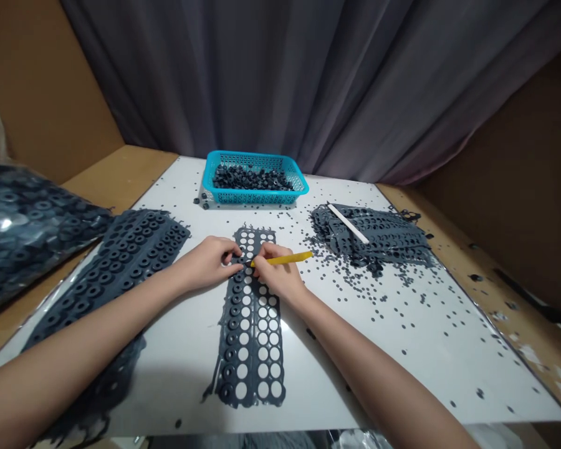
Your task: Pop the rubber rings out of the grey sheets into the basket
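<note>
A long dark rubber strip (251, 337) full of round holes lies lengthwise on the white table (402, 324) in front of me; its left column still carries ring-shaped parts. My left hand (210, 262) rests on the strip's upper left edge, fingers curled and pinching it. My right hand (278, 274) is closed round a yellow stick tool (285, 258), whose tip meets the strip just beside my left fingers.
A blue basket (255, 187) of dark rubber rings stands at the back. A stack of unpunched strips (121, 262) lies left. A pile of emptied strips (378, 240) with a white stick (348, 223) lies right. Small punched dots litter the table. A plastic bag (23, 231) sits far left.
</note>
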A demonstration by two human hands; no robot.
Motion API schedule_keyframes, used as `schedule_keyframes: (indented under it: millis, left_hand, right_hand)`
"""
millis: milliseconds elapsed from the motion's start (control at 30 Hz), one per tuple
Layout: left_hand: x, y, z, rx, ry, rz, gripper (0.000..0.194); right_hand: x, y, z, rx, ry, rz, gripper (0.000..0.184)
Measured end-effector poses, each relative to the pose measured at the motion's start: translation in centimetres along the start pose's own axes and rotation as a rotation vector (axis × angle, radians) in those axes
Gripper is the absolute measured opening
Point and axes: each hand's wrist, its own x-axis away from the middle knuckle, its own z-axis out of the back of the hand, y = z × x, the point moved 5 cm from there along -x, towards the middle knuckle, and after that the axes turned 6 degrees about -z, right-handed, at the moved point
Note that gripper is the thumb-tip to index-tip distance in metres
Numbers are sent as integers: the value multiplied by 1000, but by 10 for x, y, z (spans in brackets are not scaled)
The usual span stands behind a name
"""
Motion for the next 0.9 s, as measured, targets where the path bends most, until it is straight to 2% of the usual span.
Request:
schedule_keyframes:
  millis: [133, 267, 433, 533, 733, 833, 900]
  left_hand:
    - [-9, 9, -2, -129, -129, -33, 14]
    - [-12, 12, -7, -239, -178, -21, 13]
    - [-10, 11, -11, -233, -149, -59, 22]
    - [-8, 6, -8, -169, -100, 7, 22]
    - [-1, -20, 21, 98, 102, 294, 23]
    - [4, -23, 28, 504, 134, 425, 28]
    - [5, -14, 25, 852, 130, 471, 27]
  right_hand:
    - [-1, 4, 0, -44, -19, -16, 13]
    - [-1, 3, 1, -35, -23, -11, 11]
    - [1, -2, 4, 10, 21, 14, 13]
    - [2, -3, 4, 19, 31, 7, 14]
    - [2, -2, 5, 3, 34, -3, 14]
    - [0, 1, 4, -28, 19, 2, 14]
    - [0, 3, 3, -62, 5, 19, 12]
